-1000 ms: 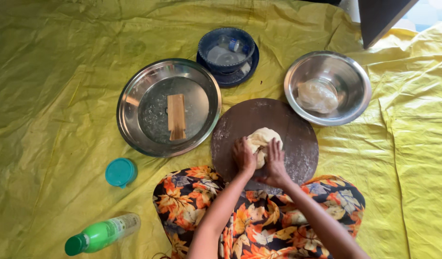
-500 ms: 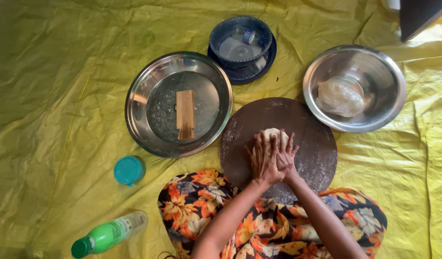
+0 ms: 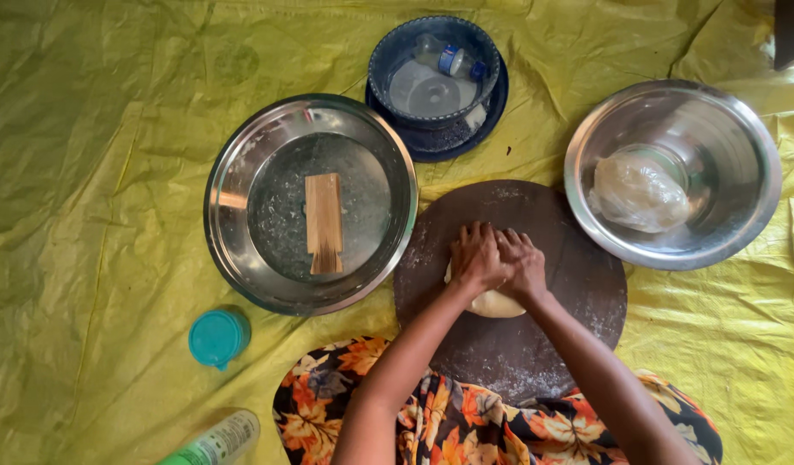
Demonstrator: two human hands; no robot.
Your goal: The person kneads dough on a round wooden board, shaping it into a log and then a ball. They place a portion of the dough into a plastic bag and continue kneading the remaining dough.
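A round dark wooden board (image 3: pixel 578 284), dusted with flour, lies in front of my lap. On it sits a pale lump of dough (image 3: pixel 493 303), mostly covered by my hands. My left hand (image 3: pixel 476 257) and my right hand (image 3: pixel 522 261) rest side by side, palms down, pressing on the dough with fingers pointing away from me.
A large steel plate (image 3: pixel 242 172) holding a small wooden scraper (image 3: pixel 324 222) lies left of the board. A steel bowl (image 3: pixel 741 164) with wrapped dough (image 3: pixel 636 191) sits at the right. A blue bowl (image 3: pixel 388 60) stands behind. A teal lid (image 3: pixel 216 337) and a green bottle (image 3: pixel 216 443) lie on the yellow sheet.
My hands have gone from cupping and lifting the dough to lying flat on top of it, pressing it onto the board. The view has shifted closer.
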